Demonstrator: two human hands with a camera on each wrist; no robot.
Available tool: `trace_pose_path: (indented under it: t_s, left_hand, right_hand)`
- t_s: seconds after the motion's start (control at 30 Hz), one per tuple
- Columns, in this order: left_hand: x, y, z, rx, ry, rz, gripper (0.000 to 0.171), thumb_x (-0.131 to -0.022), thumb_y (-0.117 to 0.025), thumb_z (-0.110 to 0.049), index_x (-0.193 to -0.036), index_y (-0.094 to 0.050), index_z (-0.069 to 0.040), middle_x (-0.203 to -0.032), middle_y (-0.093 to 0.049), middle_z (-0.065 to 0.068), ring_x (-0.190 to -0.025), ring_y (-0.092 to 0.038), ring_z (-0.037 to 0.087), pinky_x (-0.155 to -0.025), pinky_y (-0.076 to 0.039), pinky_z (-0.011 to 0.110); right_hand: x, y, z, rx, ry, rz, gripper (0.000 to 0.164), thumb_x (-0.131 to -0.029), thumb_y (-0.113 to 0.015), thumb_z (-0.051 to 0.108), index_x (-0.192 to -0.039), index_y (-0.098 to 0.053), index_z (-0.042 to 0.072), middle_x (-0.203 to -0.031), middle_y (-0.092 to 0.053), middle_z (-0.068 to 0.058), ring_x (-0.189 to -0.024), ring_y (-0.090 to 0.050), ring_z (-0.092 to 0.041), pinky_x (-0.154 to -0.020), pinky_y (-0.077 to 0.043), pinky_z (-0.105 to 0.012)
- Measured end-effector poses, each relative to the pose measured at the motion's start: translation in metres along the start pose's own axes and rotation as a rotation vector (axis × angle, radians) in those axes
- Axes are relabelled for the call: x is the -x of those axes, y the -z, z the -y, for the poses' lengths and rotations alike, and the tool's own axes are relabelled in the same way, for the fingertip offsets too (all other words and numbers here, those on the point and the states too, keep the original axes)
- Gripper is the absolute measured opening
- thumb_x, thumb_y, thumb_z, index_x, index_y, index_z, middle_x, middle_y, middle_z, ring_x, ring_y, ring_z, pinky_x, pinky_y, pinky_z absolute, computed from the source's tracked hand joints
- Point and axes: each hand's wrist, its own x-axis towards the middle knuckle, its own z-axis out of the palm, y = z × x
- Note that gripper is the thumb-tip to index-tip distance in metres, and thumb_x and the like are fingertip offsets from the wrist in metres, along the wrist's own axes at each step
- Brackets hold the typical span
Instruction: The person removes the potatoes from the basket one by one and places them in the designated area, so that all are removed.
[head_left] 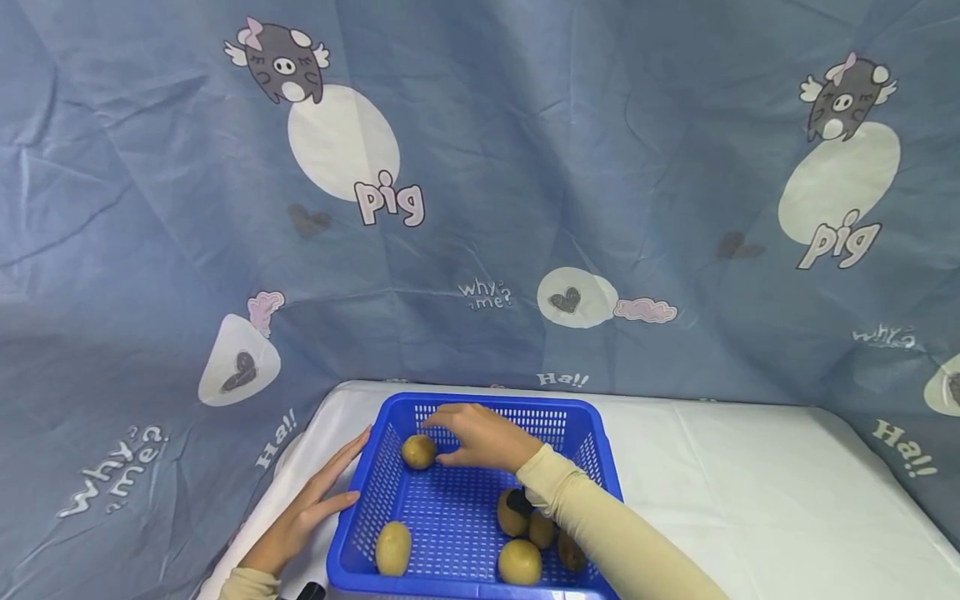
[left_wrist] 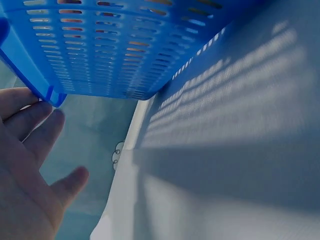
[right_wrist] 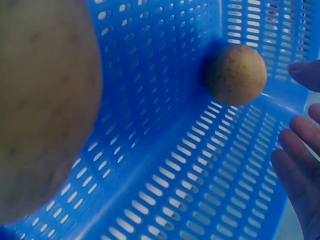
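Note:
A blue plastic basket with slotted walls holds several potatoes. My right hand is inside it near the far side, fingers spread and bent loosely beside a potato in the far left part. In the right wrist view the fingers stand apart from a potato. My left hand is outside the left wall, its fingertips at the rim and its thumb held away. Another potato lies at the near left.
More potatoes cluster at the basket's near right, partly under my right forearm. A white cloth covers the table. Behind hangs a blue printed curtain. A dark object shows at the bottom edge near my left wrist.

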Motion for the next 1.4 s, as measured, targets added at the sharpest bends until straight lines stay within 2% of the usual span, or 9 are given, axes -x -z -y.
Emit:
trace_pose_path:
  t_s: [0.13,0.37,0.57,0.67,0.83,0.97,1.17,1.4]
  left_hand:
    - [0.001,0.0,0.001,0.04,0.015,-0.003,0.075,-0.095,-0.052,-0.005,-0.164,-0.024,-0.007,-0.171,-0.021,0.021,-0.154,-0.02,-0.009,-0.114,-0.014,-0.001]
    - [0.002,-0.001,0.0,0.088,-0.003,-0.027,0.075,-0.093,-0.052,-0.004,-0.164,-0.025,-0.005,-0.17,-0.025,0.019,-0.153,-0.024,-0.007,-0.114,-0.017,0.001]
    - [0.003,-0.003,-0.001,0.165,0.025,-0.043,0.073,-0.093,-0.05,-0.004,-0.163,-0.027,-0.006,-0.163,-0.037,0.006,-0.145,-0.04,-0.006,-0.114,-0.024,0.003]
    - [0.003,-0.003,-0.001,0.194,0.026,-0.048,0.072,-0.094,-0.049,-0.003,-0.163,-0.027,-0.005,-0.162,-0.039,0.002,-0.142,-0.044,-0.005,-0.114,-0.028,0.005]
    - [0.0,-0.004,0.001,0.209,0.013,-0.04,0.071,-0.095,-0.049,-0.002,-0.162,-0.026,-0.002,-0.165,-0.037,0.015,-0.144,-0.045,-0.001,-0.115,-0.032,0.009]
    - [-0.004,-0.003,0.002,0.187,0.047,-0.057,0.069,-0.096,-0.051,-0.005,-0.161,-0.03,-0.004,-0.16,-0.041,0.026,-0.142,-0.049,0.001,-0.114,-0.034,0.01]
    - [-0.008,-0.004,0.002,0.126,0.098,-0.131,0.059,-0.098,-0.054,-0.007,-0.156,-0.04,-0.007,-0.155,-0.049,0.025,-0.136,-0.052,-0.005,-0.111,-0.036,0.01]
    - [-0.008,-0.007,0.002,0.146,0.041,-0.131,0.06,-0.098,-0.051,-0.002,-0.157,-0.037,-0.002,-0.157,-0.042,0.029,-0.139,-0.051,-0.001,-0.111,-0.038,0.011]
  right_hand:
    - [-0.005,-0.005,0.002,0.015,0.003,0.014,0.049,-0.092,-0.079,0.026,-0.136,-0.066,0.011,-0.136,-0.069,-0.003,-0.126,-0.065,-0.014,-0.109,-0.051,-0.025]
    - [-0.013,-0.011,0.004,0.011,0.011,0.017,0.047,-0.091,-0.08,0.026,-0.134,-0.068,0.01,-0.136,-0.07,-0.003,-0.126,-0.066,-0.014,-0.109,-0.051,-0.025]
    - [-0.019,-0.011,0.002,-0.019,-0.005,0.025,0.046,-0.09,-0.081,0.024,-0.132,-0.069,0.011,-0.133,-0.071,-0.001,-0.126,-0.066,-0.012,-0.109,-0.05,-0.022]
    - [-0.021,-0.006,0.002,-0.047,-0.025,0.032,0.045,-0.09,-0.082,0.025,-0.131,-0.071,0.01,-0.132,-0.072,-0.001,-0.126,-0.066,-0.013,-0.11,-0.05,-0.023]
    - [-0.023,0.002,0.004,-0.074,-0.053,0.052,0.045,-0.089,-0.082,0.026,-0.13,-0.071,0.008,-0.132,-0.072,-0.002,-0.126,-0.066,-0.014,-0.11,-0.05,-0.024]
    - [-0.026,0.004,0.006,-0.084,-0.056,0.068,0.045,-0.09,-0.081,0.026,-0.129,-0.071,0.007,-0.13,-0.073,-0.002,-0.122,-0.068,-0.013,-0.107,-0.052,-0.022]
    - [-0.03,0.003,0.005,-0.101,-0.061,0.09,0.044,-0.091,-0.081,0.025,-0.13,-0.071,0.007,-0.131,-0.073,-0.003,-0.123,-0.068,-0.014,-0.106,-0.052,-0.022]
    - [-0.033,-0.002,0.004,-0.088,-0.07,0.105,0.045,-0.09,-0.082,0.022,-0.13,-0.071,0.007,-0.132,-0.072,-0.003,-0.126,-0.066,-0.016,-0.109,-0.051,-0.024]
